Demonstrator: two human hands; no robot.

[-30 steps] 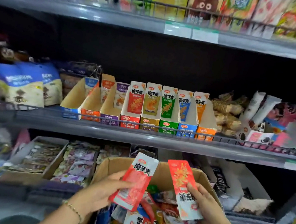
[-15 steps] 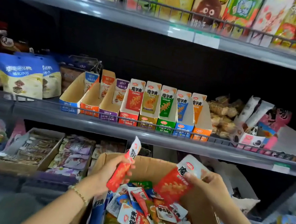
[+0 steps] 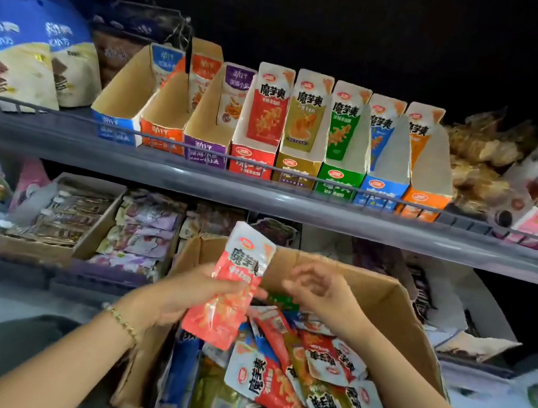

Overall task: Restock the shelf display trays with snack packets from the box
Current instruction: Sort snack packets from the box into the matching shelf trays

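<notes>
A: Gripping a red snack packet (image 3: 232, 288) with left hand (image 3: 190, 296), roughly upright above the cardboard box (image 3: 397, 309). Confirm?
B: Confirmed. Possibly more than one packet stacked in that grip, cannot tell through blur.
A: Right hand (image 3: 321, 289)?
B: Just beside the packet, not touching it. Fingers loosely bent, nothing in them. Blurred too.
A: Box contents?
B: Heaped with loose packets (image 3: 285, 380), mostly red, some blue and yellow-green.
A: Display trays (image 3: 252, 162)?
B: Lined up on the shelf (image 3: 294, 207) above the box. Red, yellow, green, blue, orange side by side, a packet standing in every one. Three brown-walled trays at left, one packet visible at the back of each.
</notes>
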